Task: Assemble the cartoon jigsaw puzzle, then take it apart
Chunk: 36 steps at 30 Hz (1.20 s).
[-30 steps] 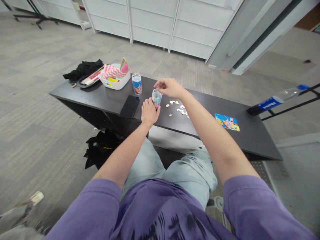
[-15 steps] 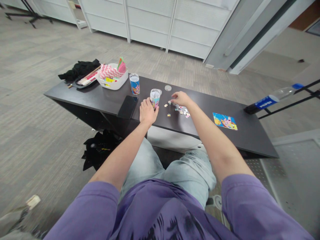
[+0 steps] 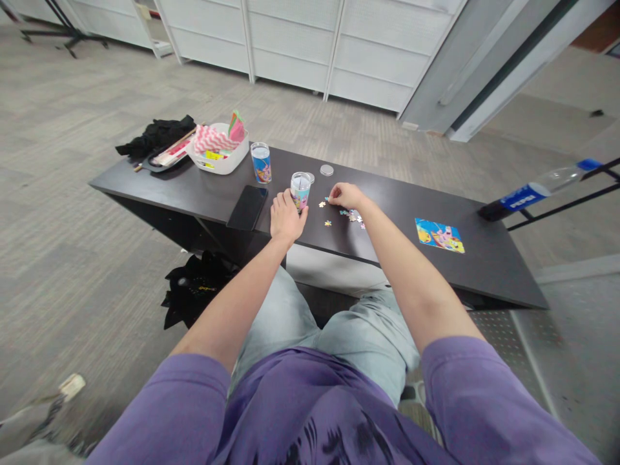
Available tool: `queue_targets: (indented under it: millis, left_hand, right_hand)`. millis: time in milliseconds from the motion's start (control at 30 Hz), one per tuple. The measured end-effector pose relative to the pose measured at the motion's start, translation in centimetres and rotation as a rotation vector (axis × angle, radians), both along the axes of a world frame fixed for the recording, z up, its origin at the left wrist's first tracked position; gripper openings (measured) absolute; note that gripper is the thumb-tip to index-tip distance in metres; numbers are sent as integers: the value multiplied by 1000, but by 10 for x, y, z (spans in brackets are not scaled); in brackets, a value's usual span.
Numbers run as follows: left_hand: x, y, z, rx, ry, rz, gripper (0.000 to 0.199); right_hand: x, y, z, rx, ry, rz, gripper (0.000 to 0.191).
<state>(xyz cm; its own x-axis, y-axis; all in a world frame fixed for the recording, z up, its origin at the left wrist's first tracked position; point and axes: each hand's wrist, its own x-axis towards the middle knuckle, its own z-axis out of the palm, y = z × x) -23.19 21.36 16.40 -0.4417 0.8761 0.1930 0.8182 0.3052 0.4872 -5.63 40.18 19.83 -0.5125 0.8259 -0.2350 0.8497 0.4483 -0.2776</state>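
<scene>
My left hand (image 3: 287, 216) is wrapped round the lower part of a clear cup with a colourful print (image 3: 301, 187), which stands upright on the dark table (image 3: 387, 194). Just right of the cup, my right hand (image 3: 347, 195) has its fingers pinched together low over the tabletop, at a small puzzle piece by the fingertips; whether it is gripped is too small to tell. Several loose puzzle pieces (image 3: 352, 216) lie below and beside this hand, with single ones nearer the cup. A round lid (image 3: 326, 170) lies behind, and another clear lid is partly hidden by the cup.
Left of the cup are a black phone (image 3: 247, 207), a second printed cup (image 3: 261, 163), a white basket (image 3: 223, 161) with cloth and a dark tray (image 3: 167, 159). To the right lie a colourful picture card (image 3: 439, 235) and a tilted cola bottle (image 3: 526, 196).
My right hand has moved slightly left and down, its fingers now closer together over the pieces near the cup. The view has shifted a little; my left hand stays on the cup.
</scene>
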Motion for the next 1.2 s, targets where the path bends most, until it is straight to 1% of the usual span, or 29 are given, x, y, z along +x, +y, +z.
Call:
queue_targets:
  millis: [267,633,833,1000,1200]
  left_hand:
    - [1,-1,4,-16,-2,-6,76]
    - [1,-1,3,-7,-15,2,74]
    - [1,-2,4,-3,-22,-2,73]
    - [1,-2,4,-5,-27,0,74]
    - [1,-1,2,-5,-24,-9,76]
  right_hand:
    - [-5,-4,7,-75,-13,-32,42]
    - [-9,1,5,-131,-17,-9,40]
    - [-10,-2,5,-116,10,17,41]
    - [-8,-7,10,-156,39,65,45]
    - [-15,-11,17,-176,-13,151,38]
